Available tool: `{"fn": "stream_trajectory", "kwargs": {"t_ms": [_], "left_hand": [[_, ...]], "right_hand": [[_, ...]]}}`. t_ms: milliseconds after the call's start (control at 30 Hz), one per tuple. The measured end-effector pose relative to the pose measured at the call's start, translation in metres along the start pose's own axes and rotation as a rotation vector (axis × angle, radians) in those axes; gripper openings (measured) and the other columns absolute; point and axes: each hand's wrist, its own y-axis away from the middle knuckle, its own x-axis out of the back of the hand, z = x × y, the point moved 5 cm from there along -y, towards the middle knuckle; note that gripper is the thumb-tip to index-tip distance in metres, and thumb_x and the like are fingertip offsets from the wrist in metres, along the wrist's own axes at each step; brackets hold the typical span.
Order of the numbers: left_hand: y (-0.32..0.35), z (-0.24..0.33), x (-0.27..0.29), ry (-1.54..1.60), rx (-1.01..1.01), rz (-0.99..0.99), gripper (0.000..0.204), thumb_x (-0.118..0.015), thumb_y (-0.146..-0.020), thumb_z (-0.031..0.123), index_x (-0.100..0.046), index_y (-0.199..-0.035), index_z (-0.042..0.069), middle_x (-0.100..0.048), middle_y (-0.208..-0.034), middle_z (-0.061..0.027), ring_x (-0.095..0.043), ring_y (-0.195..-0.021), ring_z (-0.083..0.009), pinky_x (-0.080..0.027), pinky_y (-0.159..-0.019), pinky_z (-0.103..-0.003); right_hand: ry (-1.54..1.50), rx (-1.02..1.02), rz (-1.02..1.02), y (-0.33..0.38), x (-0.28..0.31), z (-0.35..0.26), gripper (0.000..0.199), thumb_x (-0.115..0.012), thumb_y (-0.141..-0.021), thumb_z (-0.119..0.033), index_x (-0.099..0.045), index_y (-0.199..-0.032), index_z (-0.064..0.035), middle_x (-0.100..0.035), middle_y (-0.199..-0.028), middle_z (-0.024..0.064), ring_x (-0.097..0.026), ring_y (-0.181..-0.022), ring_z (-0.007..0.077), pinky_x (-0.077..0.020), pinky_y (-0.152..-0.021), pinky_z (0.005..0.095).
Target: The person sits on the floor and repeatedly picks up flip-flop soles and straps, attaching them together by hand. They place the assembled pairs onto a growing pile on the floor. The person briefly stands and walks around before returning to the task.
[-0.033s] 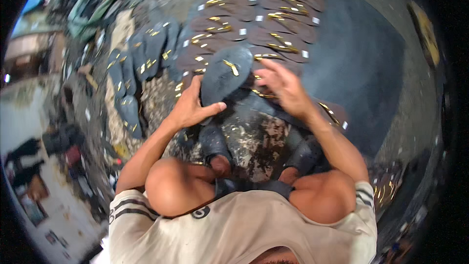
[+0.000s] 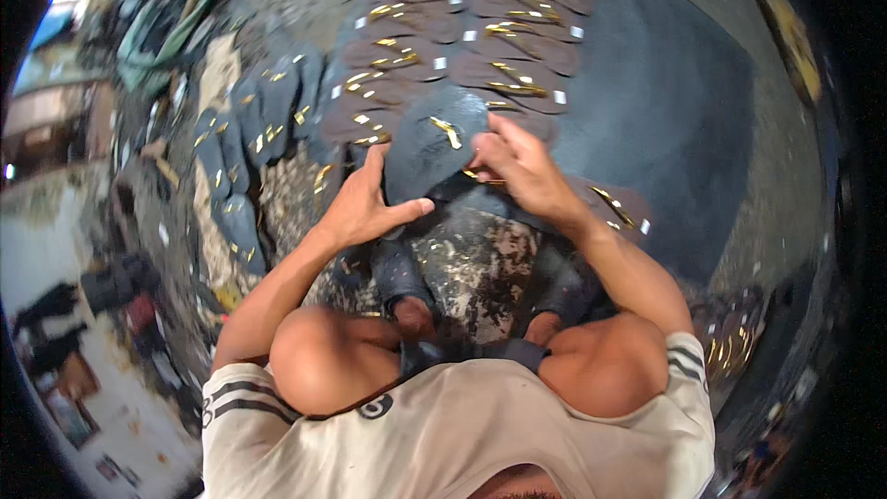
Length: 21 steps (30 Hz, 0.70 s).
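In front of me is a dark sandal sole, tilted up with its wide end away from me. Gold strap pieces show on its face. My left hand holds it by its left edge, the thumb stretched along the near end and the fingers partly behind. At the sole's right edge is my right hand, its fingers bent in and touching the edge. Whether they also pinch a strap there is hidden. Below the right hand, part of a gold strap shows beside the sole.
Beyond my hands, brown sandals with gold straps and white tags lie in two rows on a dark sheet. Another brown sandal rests near my right forearm. Several dark soles with gold pieces lie at the left. A green ring-shaped bundle sits far left.
My right hand has closed in on the sole's right edge, its fingers now bent against it. The left hand keeps its hold. The whole view has shifted slightly.
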Motion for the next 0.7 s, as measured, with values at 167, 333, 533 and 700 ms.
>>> {"fn": "stream_trajectory", "kwargs": {"t_ms": [167, 333, 533, 700], "left_hand": [[-0.039, 0.085, -0.016, 0.495, -0.234, -0.425, 0.089, -0.075, -0.080, 0.045, -0.031, -0.143, -0.001, -0.053, -0.129, -0.0132, -0.054, -0.116, -0.0246, -0.041, -0.101, -0.036], [-0.072, 0.137, -0.032, 0.686, -0.160, -0.432, 0.056, -0.056, -0.098, 0.023, -0.032, -0.146, 0.006, -0.063, -0.103, -0.0016, -0.058, -0.093, -0.0071, -0.046, -0.084, -0.024], [-0.099, 0.194, -0.069, 0.727, -0.355, -0.259, 0.052, -0.055, -0.098, 0.016, -0.034, -0.143, 0.000, -0.060, -0.090, 0.0007, -0.052, -0.074, -0.0038, -0.044, -0.067, -0.021], [-0.105, 0.218, -0.096, 0.612, -0.415, -0.043, 0.052, -0.054, -0.098, 0.015, -0.033, -0.142, -0.003, -0.060, -0.100, -0.0031, -0.053, -0.082, -0.0051, -0.044, -0.069, -0.021]], "right_hand": [[-0.146, 0.165, 0.264, 0.020, 0.077, -0.033, 0.032, -0.061, -0.095, -0.028, -0.056, -0.116, -0.0043, -0.067, -0.101, 0.0051, -0.064, -0.084, 0.0112, -0.0536, -0.068, 0.0271], [-0.464, 0.299, 0.382, 0.035, 0.132, -0.058, 0.035, -0.055, -0.098, -0.036, -0.056, -0.116, -0.0065, -0.065, -0.099, 0.0034, -0.062, -0.083, 0.0107, -0.0514, -0.070, 0.0277], [-0.444, 0.372, 0.444, 0.050, 0.120, -0.051, 0.030, -0.057, -0.097, -0.028, -0.056, -0.113, -0.0037, -0.061, -0.101, 0.0057, -0.058, -0.089, 0.0160, -0.0471, -0.074, 0.0331], [0.590, 0.674, 0.914, 0.072, 0.150, -0.067, 0.030, -0.065, -0.091, -0.022, -0.053, -0.092, 0.0052, -0.051, -0.081, 0.0154, -0.053, -0.080, 0.0261, -0.0437, -0.069, 0.0381]]}}
